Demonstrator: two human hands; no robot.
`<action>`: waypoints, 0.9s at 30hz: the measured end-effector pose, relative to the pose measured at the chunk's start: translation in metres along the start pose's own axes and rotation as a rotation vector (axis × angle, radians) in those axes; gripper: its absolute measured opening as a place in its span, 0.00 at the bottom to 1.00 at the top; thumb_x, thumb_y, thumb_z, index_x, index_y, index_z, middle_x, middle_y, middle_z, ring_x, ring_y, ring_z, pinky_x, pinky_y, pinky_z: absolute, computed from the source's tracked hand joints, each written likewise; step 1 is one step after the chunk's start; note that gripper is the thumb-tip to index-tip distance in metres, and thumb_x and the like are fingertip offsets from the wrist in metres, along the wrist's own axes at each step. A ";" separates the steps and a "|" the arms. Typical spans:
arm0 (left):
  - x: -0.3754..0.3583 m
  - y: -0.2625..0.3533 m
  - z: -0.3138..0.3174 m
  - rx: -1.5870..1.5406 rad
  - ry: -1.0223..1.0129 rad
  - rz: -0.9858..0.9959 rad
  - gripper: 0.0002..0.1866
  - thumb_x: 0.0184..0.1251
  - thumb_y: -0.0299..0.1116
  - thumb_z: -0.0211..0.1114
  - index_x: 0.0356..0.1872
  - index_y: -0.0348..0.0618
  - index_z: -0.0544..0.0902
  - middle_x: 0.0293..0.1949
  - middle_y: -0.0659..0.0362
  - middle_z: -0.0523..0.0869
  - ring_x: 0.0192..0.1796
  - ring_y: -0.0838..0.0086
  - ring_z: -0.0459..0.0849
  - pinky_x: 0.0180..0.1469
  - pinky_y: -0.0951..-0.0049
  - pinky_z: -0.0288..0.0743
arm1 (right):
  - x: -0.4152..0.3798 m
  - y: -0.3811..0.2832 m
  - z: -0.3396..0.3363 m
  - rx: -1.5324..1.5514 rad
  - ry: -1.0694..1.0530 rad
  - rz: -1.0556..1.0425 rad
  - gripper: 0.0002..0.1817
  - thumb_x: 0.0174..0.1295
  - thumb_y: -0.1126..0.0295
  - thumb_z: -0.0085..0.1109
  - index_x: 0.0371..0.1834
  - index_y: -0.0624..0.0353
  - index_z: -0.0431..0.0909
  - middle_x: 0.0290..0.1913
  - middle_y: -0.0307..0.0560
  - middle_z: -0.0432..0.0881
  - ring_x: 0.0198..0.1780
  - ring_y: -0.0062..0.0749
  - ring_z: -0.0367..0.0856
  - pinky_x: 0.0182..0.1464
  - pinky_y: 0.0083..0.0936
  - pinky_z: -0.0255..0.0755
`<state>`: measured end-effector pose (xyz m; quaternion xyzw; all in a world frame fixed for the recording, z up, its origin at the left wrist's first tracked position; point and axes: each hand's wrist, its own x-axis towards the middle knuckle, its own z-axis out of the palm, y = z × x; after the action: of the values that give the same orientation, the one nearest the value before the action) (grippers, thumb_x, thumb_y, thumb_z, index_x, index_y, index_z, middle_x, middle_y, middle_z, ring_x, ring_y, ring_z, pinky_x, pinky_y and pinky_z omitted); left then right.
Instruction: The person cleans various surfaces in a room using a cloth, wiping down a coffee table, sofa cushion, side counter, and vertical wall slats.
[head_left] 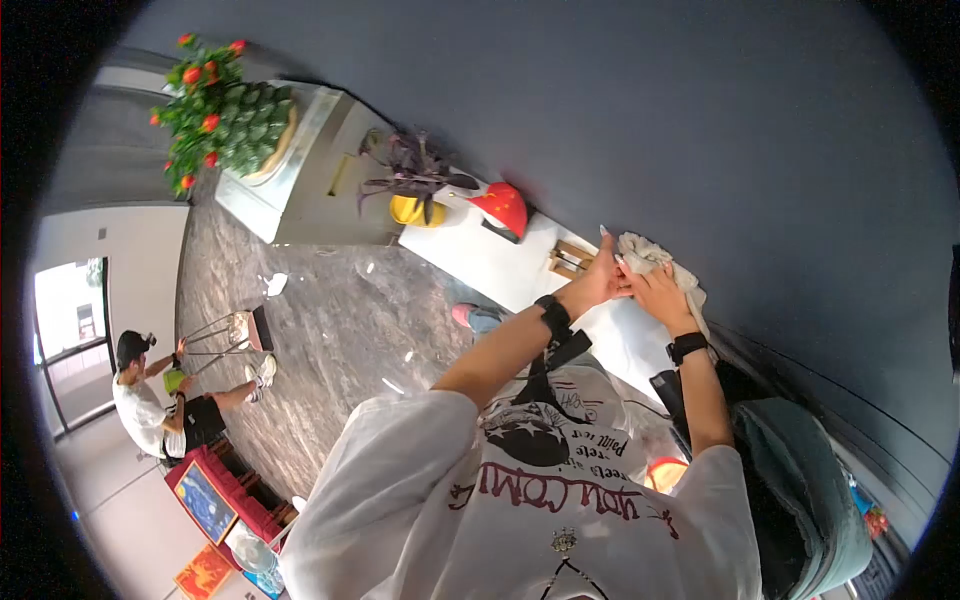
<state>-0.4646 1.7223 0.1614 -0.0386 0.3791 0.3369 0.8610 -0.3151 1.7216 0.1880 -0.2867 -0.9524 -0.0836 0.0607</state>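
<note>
My right hand [658, 298] rests against a crumpled beige cloth [688, 283], with its fingers bent and part of the cloth bunched around them. Right beside it, my left hand [598, 277] has one finger stretched upward near the cloth's edge, while its other fingers meet the right hand and are partly hidden. Both hands are over a white tabletop [620, 335] along a dark grey wall. Close to the left hand stands a small wooden frame-like object [570, 259].
Further along the white top are a red domed object [503, 208] and a purple-leaved plant [415, 170] in a yellow pot [415, 211]. A cabinet [325, 165] carries a plant with red fruit [212, 120]. Another person [150, 400] sits across the room. A grey-green padded item [810, 490] is at my right.
</note>
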 end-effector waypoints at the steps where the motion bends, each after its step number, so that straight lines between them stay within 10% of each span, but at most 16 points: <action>1: 0.000 0.002 -0.002 0.007 -0.001 0.019 0.35 0.60 0.62 0.26 0.51 0.43 0.67 0.50 0.53 0.72 0.50 0.63 0.72 0.51 0.61 0.63 | 0.010 -0.002 -0.007 0.020 0.005 -0.016 0.16 0.52 0.63 0.46 0.45 0.49 0.70 0.34 0.41 0.72 0.41 0.33 0.71 0.53 0.39 0.59; 8: -0.034 0.018 0.000 0.105 0.226 0.485 0.20 0.65 0.47 0.37 0.47 0.47 0.68 0.41 0.59 0.75 0.41 0.73 0.74 0.38 0.71 0.69 | 0.056 -0.023 -0.038 0.292 0.110 0.015 0.27 0.50 0.62 0.49 0.55 0.54 0.60 0.52 0.52 0.66 0.53 0.42 0.65 0.58 0.45 0.52; 13: -0.132 0.036 0.000 0.536 0.166 1.053 0.08 0.64 0.33 0.48 0.30 0.41 0.72 0.30 0.68 0.74 0.30 0.84 0.70 0.31 0.82 0.63 | 0.090 -0.063 -0.069 0.537 0.765 0.103 0.35 0.54 0.53 0.45 0.63 0.55 0.47 0.61 0.62 0.52 0.61 0.59 0.50 0.59 0.53 0.44; 17: -0.254 0.048 0.015 0.824 0.234 1.568 0.06 0.56 0.30 0.55 0.31 0.37 0.75 0.30 0.58 0.74 0.32 0.71 0.73 0.36 0.78 0.66 | 0.123 -0.111 -0.151 0.556 0.933 0.133 0.36 0.59 0.49 0.39 0.64 0.55 0.39 0.62 0.66 0.47 0.63 0.60 0.43 0.61 0.52 0.41; 21: -0.354 0.050 -0.011 0.941 0.332 1.797 0.10 0.51 0.35 0.59 0.26 0.37 0.76 0.30 0.54 0.73 0.35 0.64 0.73 0.39 0.72 0.66 | 0.175 -0.164 -0.188 0.556 1.021 -0.026 0.48 0.50 0.34 0.39 0.63 0.61 0.42 0.60 0.68 0.50 0.62 0.59 0.47 0.58 0.49 0.52; 24: -0.406 0.058 -0.055 1.154 0.599 2.016 0.16 0.52 0.43 0.58 0.23 0.37 0.76 0.33 0.53 0.72 0.40 0.60 0.71 0.44 0.67 0.65 | 0.207 -0.226 -0.203 1.082 0.845 -0.068 0.38 0.44 0.51 0.63 0.51 0.70 0.61 0.43 0.66 0.72 0.44 0.52 0.74 0.45 0.37 0.69; 27: -0.441 0.071 -0.098 1.148 0.851 2.119 0.22 0.53 0.49 0.54 0.20 0.37 0.74 0.39 0.49 0.69 0.45 0.56 0.69 0.48 0.62 0.62 | 0.238 -0.277 -0.204 1.025 0.804 -0.106 0.23 0.46 0.63 0.63 0.40 0.70 0.71 0.37 0.62 0.76 0.39 0.50 0.77 0.41 0.34 0.71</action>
<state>-0.7837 1.5028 0.4042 0.5527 0.5594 0.6053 -0.1233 -0.6527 1.5820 0.3920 -0.1204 -0.7876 0.2774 0.5369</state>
